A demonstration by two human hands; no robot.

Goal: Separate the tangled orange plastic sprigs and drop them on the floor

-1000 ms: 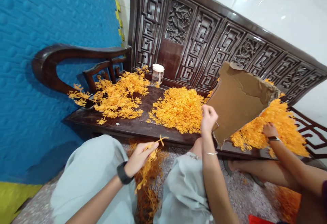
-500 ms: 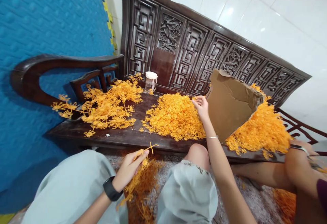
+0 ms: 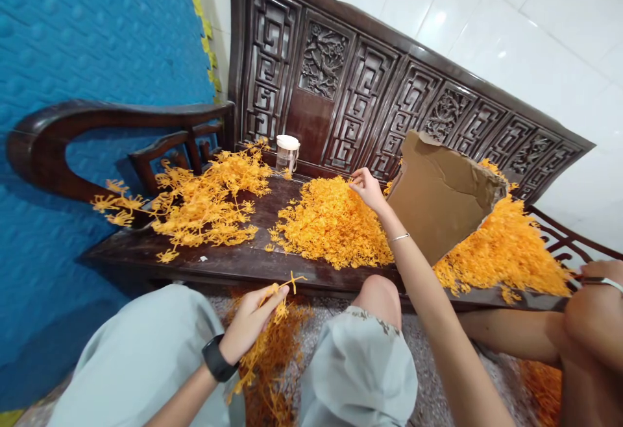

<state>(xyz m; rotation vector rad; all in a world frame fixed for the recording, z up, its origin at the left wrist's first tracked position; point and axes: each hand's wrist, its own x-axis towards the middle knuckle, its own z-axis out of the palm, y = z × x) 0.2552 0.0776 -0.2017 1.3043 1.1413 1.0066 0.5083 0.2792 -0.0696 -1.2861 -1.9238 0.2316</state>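
Observation:
Between the thumb and fingers of my left hand (image 3: 250, 320) is an orange plastic flower stem (image 3: 294, 281), its bare forked tip pointing right. More orange strands hang below that hand. My right hand (image 3: 368, 190) is over the back of the middle pile of small orange plastic pieces (image 3: 326, 229), fingertips pinched together close to its top. Whether a small piece is in that pinch is too small to tell. To the left, branched orange sprigs (image 3: 204, 203) lie in a loose heap on the dark wooden bench (image 3: 265, 206).
A cardboard sheet (image 3: 438, 193) stands tilted between the middle pile and a larger orange pile (image 3: 516, 245). Behind is a lidded clear cup (image 3: 287, 154) near the carved backrest (image 3: 311, 122). Another person's hand (image 3: 603, 271) is far right. Orange strands (image 3: 275, 381) fill the space between my knees.
My right hand has moved left and slightly up across the middle pile. My left hand has shifted a little right with the stem. The other person's hand has moved right, off the large pile's edge.

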